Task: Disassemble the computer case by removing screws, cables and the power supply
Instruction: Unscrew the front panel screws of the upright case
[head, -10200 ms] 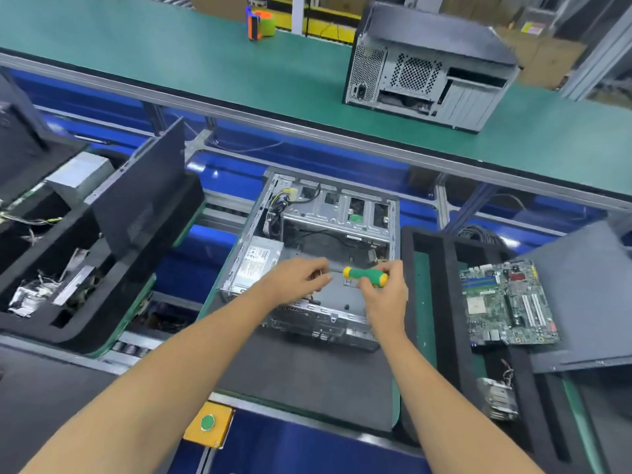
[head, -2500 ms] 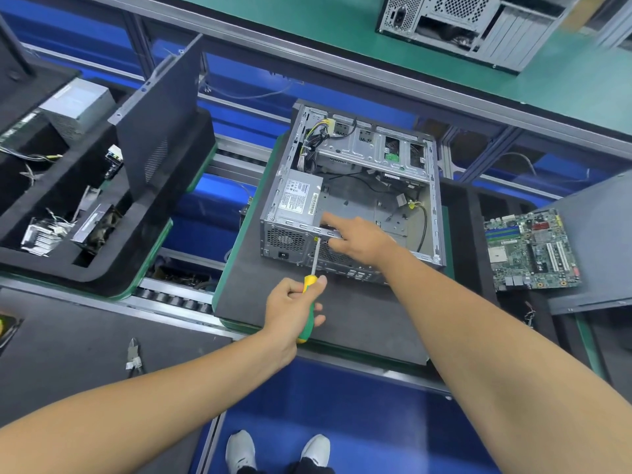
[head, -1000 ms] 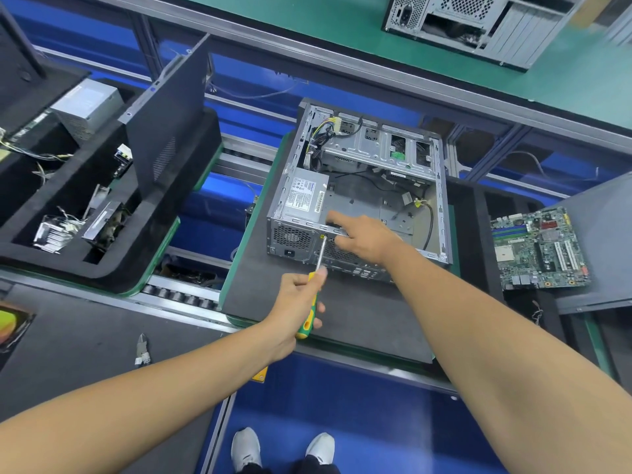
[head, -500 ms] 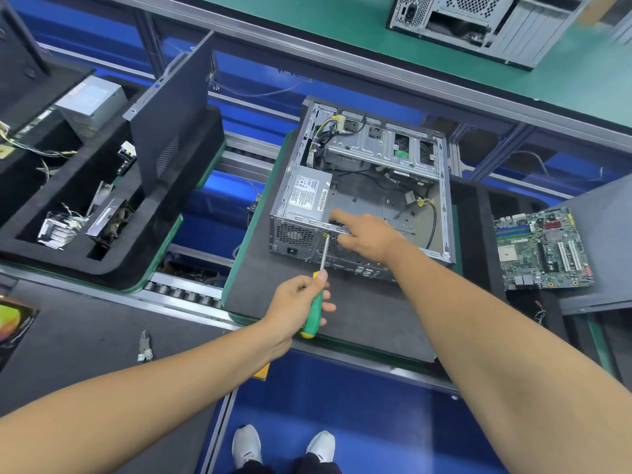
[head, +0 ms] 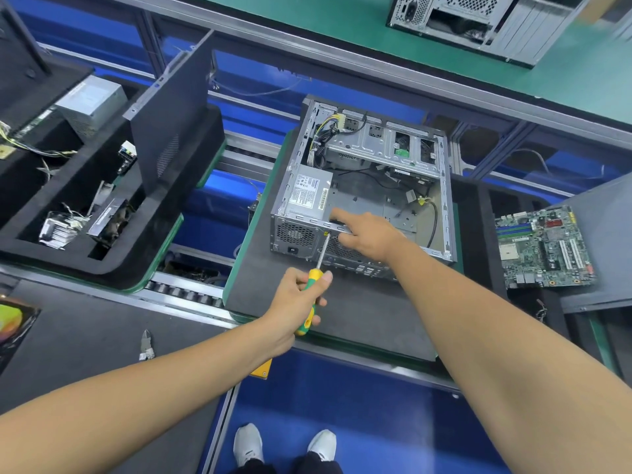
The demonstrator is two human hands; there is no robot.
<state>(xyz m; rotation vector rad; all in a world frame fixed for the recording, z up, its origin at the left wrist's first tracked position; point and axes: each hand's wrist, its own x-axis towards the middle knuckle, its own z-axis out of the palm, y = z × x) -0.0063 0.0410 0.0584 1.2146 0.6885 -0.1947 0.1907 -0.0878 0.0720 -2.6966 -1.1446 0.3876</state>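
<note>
We have the computer case lying open on the dark mat of the worktop, its rear panel facing us. The power supply sits in the near-left corner, with its cables bunched toward the far end. Our left hand grips the green-and-yellow screwdriver, and the tip meets a screw at the rear panel's top edge beside the supply. Our right hand rests on that rim, fingers curled over it, index finger stretched along the top, steadying the case.

To do this well, we keep the shaft in line with the screw, press in firmly while turning, and brace against the push so the tip does not slip. It is worth catching the screw as it loosens.
</note>
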